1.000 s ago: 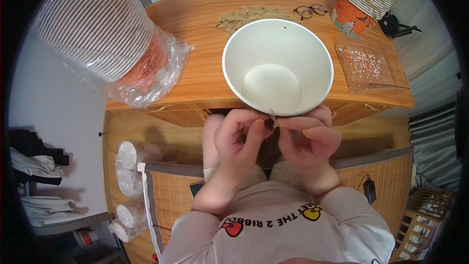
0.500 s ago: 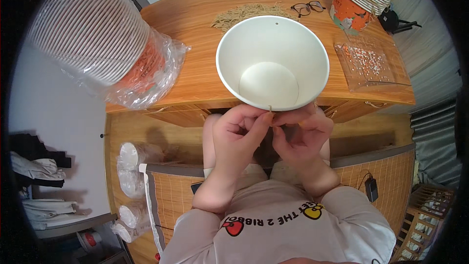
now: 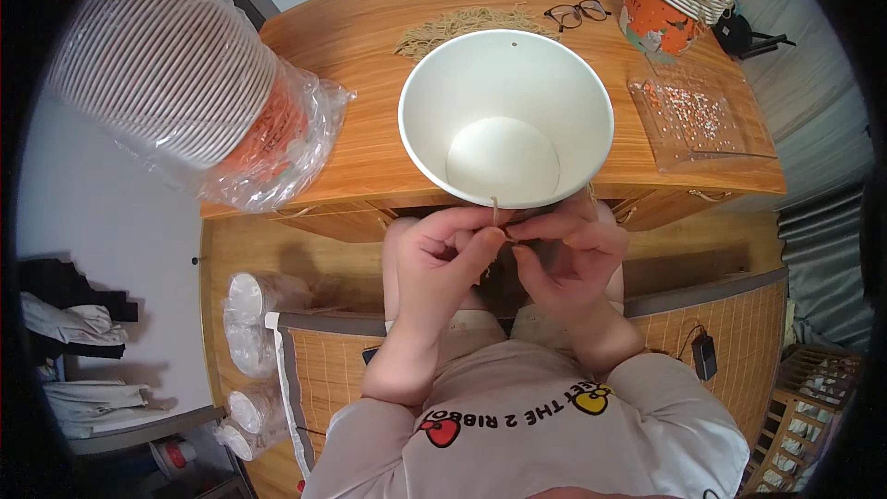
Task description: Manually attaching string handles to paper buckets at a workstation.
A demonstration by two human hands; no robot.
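A large white-lined paper bucket (image 3: 508, 79) rests at the desk's front edge, its mouth tilted toward me. Over its near rim hangs a thin tan cord (image 3: 495, 207). Just below that rim, my left hand (image 3: 453, 249) pinches the cord between thumb and forefinger. My right hand (image 3: 575, 249) is closed beside it, thumb and fingertips at the cord, close under the bucket. The cord's lower part is partly hidden by my fingers. A small hole shows in the bucket's far wall.
Tan cords (image 3: 471, 26) lie in a pile behind the bucket, near eyeglasses (image 3: 577, 14). Nested buckets in clear plastic (image 3: 185, 74) stand at left; another bucket stack (image 3: 661, 14) is at back right. A clear tray (image 3: 688, 120) of small orange and white pieces sits on the desk (image 3: 370, 148).
The bucket has shifted slightly left. More cord shows below the rim, and my left thumb and fingers have drawn slightly down and left from it.
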